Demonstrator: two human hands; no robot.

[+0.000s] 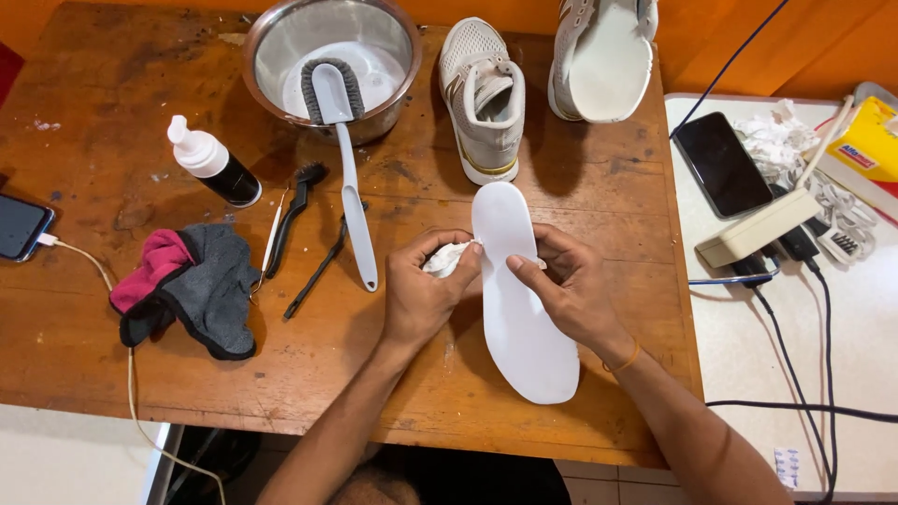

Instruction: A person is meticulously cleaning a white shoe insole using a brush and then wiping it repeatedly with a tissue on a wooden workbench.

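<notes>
The fingers of the left hand (pixel 423 292) are clamped on a crumpled white wipe (pixel 447 259) pressed to the white insole (pixel 519 297), which is pinched at its edge by the right hand (pixel 571 292) and lies on the wooden table (pixel 94 337). The insole could be creased if pinched hard; farther off, the long-handled brush (pixel 342 140) propped in the steel bowl (pixel 281 37) could be tipped out.

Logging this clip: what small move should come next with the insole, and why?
Probably draw the white wad in the left hand down along the white insole; it sits near the upper edge, and the right hand steadies the insole.
</notes>
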